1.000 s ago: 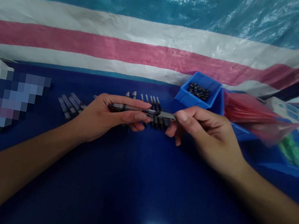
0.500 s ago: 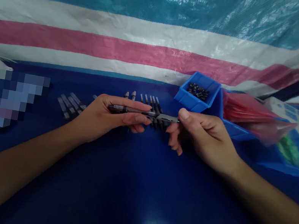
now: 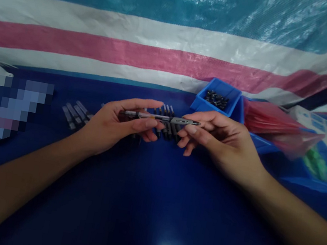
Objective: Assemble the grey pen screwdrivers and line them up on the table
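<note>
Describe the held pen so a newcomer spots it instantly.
Before the striped sheet is a dark blue table. Above it, left hand and right hand hold the pen between them. It alone is lifted, gray end rightward; the slim pieces behind lie on the table.

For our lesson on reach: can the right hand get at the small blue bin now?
Likely yes: the small blue bin stands open beyond the right hand, nothing over it, though the hand holds the pen.
</note>
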Motion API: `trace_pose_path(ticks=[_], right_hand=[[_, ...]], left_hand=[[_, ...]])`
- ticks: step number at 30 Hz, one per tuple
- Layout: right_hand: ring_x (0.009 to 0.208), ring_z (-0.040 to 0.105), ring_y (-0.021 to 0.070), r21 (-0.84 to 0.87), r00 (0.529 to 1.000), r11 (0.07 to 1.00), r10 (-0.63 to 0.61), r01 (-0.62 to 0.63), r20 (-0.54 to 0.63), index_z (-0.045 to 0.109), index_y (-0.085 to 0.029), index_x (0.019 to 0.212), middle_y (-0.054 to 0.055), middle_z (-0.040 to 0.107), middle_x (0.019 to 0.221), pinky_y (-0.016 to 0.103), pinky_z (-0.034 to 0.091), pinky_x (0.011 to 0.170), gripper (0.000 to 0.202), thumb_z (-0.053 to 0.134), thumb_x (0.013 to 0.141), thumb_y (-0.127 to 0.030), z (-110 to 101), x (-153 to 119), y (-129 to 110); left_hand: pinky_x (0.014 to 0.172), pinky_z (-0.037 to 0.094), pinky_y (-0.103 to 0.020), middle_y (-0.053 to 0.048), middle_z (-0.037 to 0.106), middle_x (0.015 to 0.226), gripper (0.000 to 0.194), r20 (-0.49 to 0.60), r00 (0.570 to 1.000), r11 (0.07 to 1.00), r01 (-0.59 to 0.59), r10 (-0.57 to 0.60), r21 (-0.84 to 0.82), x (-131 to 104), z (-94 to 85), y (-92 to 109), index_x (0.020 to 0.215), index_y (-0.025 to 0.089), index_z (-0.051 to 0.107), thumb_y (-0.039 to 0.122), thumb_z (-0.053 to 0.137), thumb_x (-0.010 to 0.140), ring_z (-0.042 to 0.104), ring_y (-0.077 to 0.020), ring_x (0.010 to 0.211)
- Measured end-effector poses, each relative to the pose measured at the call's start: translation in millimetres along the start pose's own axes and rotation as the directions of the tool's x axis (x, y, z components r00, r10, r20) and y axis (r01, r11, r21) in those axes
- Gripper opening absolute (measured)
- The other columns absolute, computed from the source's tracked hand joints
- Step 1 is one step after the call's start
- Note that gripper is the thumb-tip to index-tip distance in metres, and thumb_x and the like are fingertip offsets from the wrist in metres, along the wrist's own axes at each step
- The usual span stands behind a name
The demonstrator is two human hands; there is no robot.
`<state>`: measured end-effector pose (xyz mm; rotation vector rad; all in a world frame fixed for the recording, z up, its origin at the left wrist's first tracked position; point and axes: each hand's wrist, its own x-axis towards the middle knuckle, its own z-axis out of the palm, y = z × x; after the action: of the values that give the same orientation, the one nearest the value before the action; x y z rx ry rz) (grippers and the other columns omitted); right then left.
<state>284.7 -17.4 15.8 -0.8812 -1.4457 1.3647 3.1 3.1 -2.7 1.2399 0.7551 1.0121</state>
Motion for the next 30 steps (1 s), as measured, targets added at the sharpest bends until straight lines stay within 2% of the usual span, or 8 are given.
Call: trace_pose_path(ticks=[4, 7, 11, 13, 15, 17, 22, 30], right_hand=[[0.079, 0.087, 0.0183, 0.008, 0.998, 1.0, -0.017, 0.018, -0.062, 0.088, -0.022, 0.12, 0.004, 0.09, 0.095, 0.027, 0.073, 0.064, 0.024, 0.097, 0.1, -0.03, -2.9, 1.5, 3.8], [0.074, 0.086, 0.0185, -0.024, 0.997, 1.0, -0.004, 0.002, -0.083, 0.088, -0.021, 0.107, 0.005, 0.089, 0.092, 0.027, 0.072, 0.061, 0.023, 0.095, 0.102, -0.042, -2.4, 0.1, 3.0], [0.054, 0.078, 0.0155, -0.095, 0.996, 0.992, 0.081, -0.085, -0.047, 0.081, -0.018, 0.082, 0.008, 0.083, 0.073, 0.024, 0.066, 0.051, 0.056, 0.077, 0.111, -0.065, 0.8, -3.0, -0.5], [0.056, 0.078, 0.0159, -0.1, 0.996, 0.993, 0.063, -0.069, -0.055, 0.081, -0.019, 0.094, 0.007, 0.085, 0.077, 0.024, 0.064, 0.049, 0.046, 0.081, 0.108, -0.063, 1.3, -3.5, -1.5], [0.066, 0.083, 0.0187, -0.082, 0.998, 0.997, 0.007, -0.012, -0.058, 0.081, -0.022, 0.117, 0.004, 0.088, 0.088, 0.027, 0.067, 0.054, 0.034, 0.093, 0.102, -0.05, 0.6, -3.1, -1.6], [0.074, 0.085, 0.0197, -0.07, 0.998, 0.997, -0.036, 0.032, -0.048, 0.08, -0.023, 0.128, 0.003, 0.09, 0.093, 0.029, 0.07, 0.061, 0.039, 0.099, 0.097, -0.037, -0.4, -2.4, -1.0], [0.074, 0.084, 0.0192, -0.106, 0.997, 0.994, -0.031, 0.024, -0.071, 0.085, -0.021, 0.111, 0.007, 0.09, 0.097, 0.031, 0.069, 0.063, 0.024, 0.094, 0.103, -0.041, 0.7, -2.5, 0.6], [0.062, 0.074, 0.0163, -0.232, 0.998, 0.973, -0.011, -0.002, -0.058, 0.078, -0.023, 0.092, 0.004, 0.083, 0.081, 0.027, 0.055, 0.053, 0.038, 0.088, 0.105, -0.057, 3.4, -6.7, -2.3]], left_hand=[[0.074, 0.07, -0.023, -0.006, 0.091, 0.108, 0.027, -0.034, 0.999, 1.0, -0.017, 0.017, -0.024, 1.8, 3.1, 0.6, 0.119, 0.024, 0.088, 0.029, 0.101, 0.096, 0.086, -0.0162, 0.077], [0.076, 0.071, -0.024, -0.007, 0.091, 0.108, 0.022, -0.058, 0.998, 1.0, -0.011, 0.012, 0.013, 1.9, 3.3, -0.4, 0.113, 0.022, 0.09, 0.032, 0.1, 0.096, 0.086, -0.0162, 0.08], [0.078, 0.073, -0.029, -0.009, 0.091, 0.11, 0.028, -0.069, 0.998, 0.997, 0.009, -0.004, 0.07, 1.2, 2.5, -0.9, 0.116, 0.021, 0.091, 0.035, 0.102, 0.094, 0.085, -0.0181, 0.079], [0.077, 0.072, -0.028, -0.009, 0.091, 0.11, 0.027, -0.084, 0.996, 0.998, 0.005, 0.0, 0.064, 1.0, 2.1, -1.1, 0.115, 0.022, 0.092, 0.035, 0.102, 0.094, 0.085, -0.0178, 0.079], [0.076, 0.071, -0.027, -0.008, 0.091, 0.107, 0.027, -0.106, 0.994, 0.999, -0.008, 0.013, 0.045, 1.2, 1.8, -1.5, 0.114, 0.023, 0.092, 0.035, 0.103, 0.093, 0.084, -0.0173, 0.078], [0.075, 0.07, -0.027, -0.009, 0.091, 0.104, 0.029, -0.122, 0.992, 0.999, -0.015, 0.021, 0.048, 1.6, 1.4, -1.8, 0.113, 0.022, 0.092, 0.036, 0.105, 0.09, 0.084, -0.0179, 0.078], [0.074, 0.068, -0.028, -0.01, 0.09, 0.103, 0.032, -0.123, 0.992, 0.997, -0.012, 0.022, 0.079, 1.8, 0.2, -2.4, 0.112, 0.022, 0.093, 0.038, 0.107, 0.088, 0.083, -0.0185, 0.078], [0.069, 0.064, -0.026, -0.008, 0.089, 0.099, 0.025, -0.107, 0.993, 0.997, -0.046, 0.053, 0.067, 1.6, -0.5, -4.4, 0.11, 0.024, 0.094, 0.036, 0.104, 0.091, 0.08, -0.0173, 0.077]])
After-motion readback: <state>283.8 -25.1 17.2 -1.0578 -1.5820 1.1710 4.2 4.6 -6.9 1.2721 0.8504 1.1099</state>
